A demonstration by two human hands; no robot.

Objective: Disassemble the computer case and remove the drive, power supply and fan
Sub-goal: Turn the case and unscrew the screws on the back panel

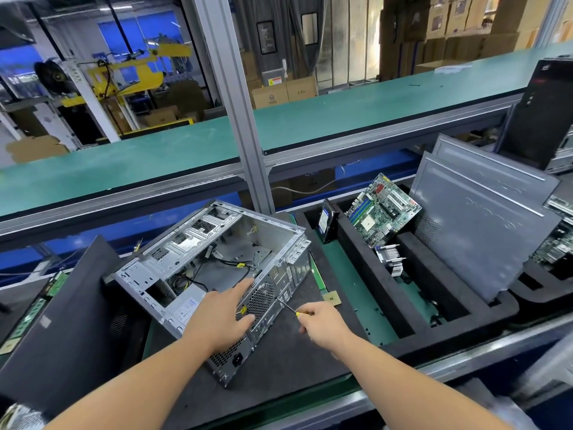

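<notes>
Left hand [221, 318] flat, fingers straight, on open silver metal computer case [217, 268]; right hand [322, 325] gripping yellow-handled screwdriver [288, 308], best kept square on rear fan-grille screw.

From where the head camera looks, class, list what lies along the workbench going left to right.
Black panel → computer case → left hand → right hand gripping a screwdriver → hard drive → motherboard → grey side panels.

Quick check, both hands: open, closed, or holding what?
Left hand: open, fingers straight, resting on the rear panel of the computer case.
Right hand: closed around a screwdriver, tip at the case's rear panel.
</notes>
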